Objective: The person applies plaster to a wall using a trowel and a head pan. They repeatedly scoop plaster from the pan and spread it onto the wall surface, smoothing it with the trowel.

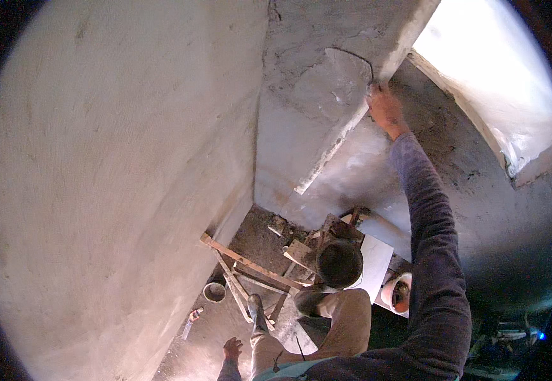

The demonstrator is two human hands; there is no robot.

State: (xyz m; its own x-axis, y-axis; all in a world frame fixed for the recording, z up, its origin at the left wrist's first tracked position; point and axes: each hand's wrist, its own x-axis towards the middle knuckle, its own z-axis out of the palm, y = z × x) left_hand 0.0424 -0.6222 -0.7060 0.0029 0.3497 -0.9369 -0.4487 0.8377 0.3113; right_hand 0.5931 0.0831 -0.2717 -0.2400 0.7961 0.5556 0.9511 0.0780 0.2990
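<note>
My right hand (387, 109) is raised high at the corner edge of a grey plastered wall projection (289, 127). Its fingers are closed around the handle of what looks like a plastering trowel (347, 71). The trowel's flat grey blade lies against the wall face, to the left of the hand. Wet-looking plaster shines around it, and the blade's outline partly blends into the wall. Low down near my leg, my left hand (232, 348) hangs with fingers apart, holding nothing.
Below stand a wooden trestle (250, 261), a dark bucket (339, 262), a white board (377, 257) and a pale bucket (388, 293). A small pail (214, 292) sits on the floor by the left wall (117, 159). A bright opening (498, 70) is at upper right.
</note>
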